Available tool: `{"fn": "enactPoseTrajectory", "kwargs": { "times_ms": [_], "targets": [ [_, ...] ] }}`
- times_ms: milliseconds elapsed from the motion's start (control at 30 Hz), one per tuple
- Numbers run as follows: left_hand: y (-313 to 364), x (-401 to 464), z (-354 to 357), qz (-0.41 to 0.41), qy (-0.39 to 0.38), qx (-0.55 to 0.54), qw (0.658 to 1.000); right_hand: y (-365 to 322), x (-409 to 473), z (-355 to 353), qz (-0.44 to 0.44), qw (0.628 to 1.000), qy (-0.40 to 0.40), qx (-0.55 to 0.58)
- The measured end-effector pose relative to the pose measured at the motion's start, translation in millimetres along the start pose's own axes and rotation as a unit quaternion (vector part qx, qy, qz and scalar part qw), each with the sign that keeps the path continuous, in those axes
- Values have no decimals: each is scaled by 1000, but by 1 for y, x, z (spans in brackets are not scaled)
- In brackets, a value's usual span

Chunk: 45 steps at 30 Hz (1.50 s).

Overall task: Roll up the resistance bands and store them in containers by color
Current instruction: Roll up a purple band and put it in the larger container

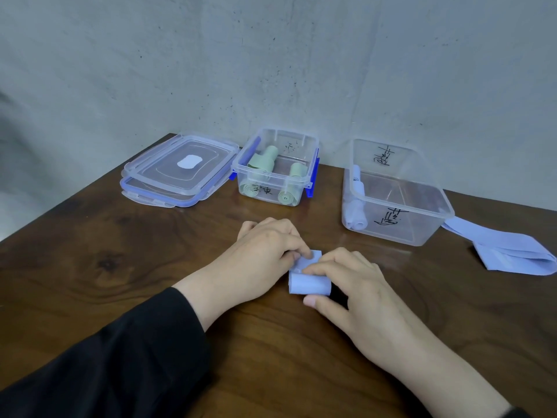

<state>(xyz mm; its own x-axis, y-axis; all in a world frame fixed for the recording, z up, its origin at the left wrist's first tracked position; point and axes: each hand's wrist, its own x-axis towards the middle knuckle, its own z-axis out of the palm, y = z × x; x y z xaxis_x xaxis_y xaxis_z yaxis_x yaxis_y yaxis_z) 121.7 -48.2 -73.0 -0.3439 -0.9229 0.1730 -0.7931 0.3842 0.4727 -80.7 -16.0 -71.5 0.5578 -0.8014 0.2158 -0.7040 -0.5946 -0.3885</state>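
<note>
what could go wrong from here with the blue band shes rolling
1. The blue roll is pinched by the left hand and right hand with its end flap still loose on top; letting go may let it spring open.
2. The unrolled blue band lies at the table's right edge and could slip off.
3. The green-band container sits nearer than the blue-band container, so a misplaced roll is possible.

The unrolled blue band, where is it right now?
In the head view, the unrolled blue band lies at the table's far right, beside the clear container holding blue rolls.
</note>
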Motion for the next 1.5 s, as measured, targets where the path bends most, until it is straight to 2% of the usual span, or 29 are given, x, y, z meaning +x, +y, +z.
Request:
{"fn": "enactPoseTrajectory", "kwargs": {
  "times_ms": [233, 500, 633, 833, 1000, 1100, 1233, 1300, 1400, 1500],
  "targets": [
    [2, -1, -3, 4, -15, -12, 1000, 2, 1, -3, -5, 1000, -24, 13],
    [-1, 0, -2, -2, -9, -38, 999, 6, 9, 4, -1, 997, 69, -34],
    [-1, -2, -3, -4, -2, -54, 999, 3, 15, 0, 7, 998, 58, -21],
    [2, -3, -5, -42, 60, -112, 991, 5, 23, 4, 13, 990, 112, -81],
    [4, -3, -10, -54, 106, -109, 987, 2, 26, 9, 38, 990, 34, -131],
    [2, -6, -10, -10, 89, -66, 994, 3, 31, 10, 43, 993, 13, -111],
    [-4, -7, -6, 20, 31, 8, 999, 4, 36, 8, 40, 996, 30, -68],
    [-6, -5, -6, 29, 36, -12, 999, 6, 35, 7, 42, 997, 48, -45],
    [-3, -6, -12, 17, 85, -93, 992, 7, 33, 2, 56, 995, 74, 22],
    [4, -8, -15, -1, 98, -127, 987, 10, 30, -2, 91, 993, 35, 61]
  ]
}}
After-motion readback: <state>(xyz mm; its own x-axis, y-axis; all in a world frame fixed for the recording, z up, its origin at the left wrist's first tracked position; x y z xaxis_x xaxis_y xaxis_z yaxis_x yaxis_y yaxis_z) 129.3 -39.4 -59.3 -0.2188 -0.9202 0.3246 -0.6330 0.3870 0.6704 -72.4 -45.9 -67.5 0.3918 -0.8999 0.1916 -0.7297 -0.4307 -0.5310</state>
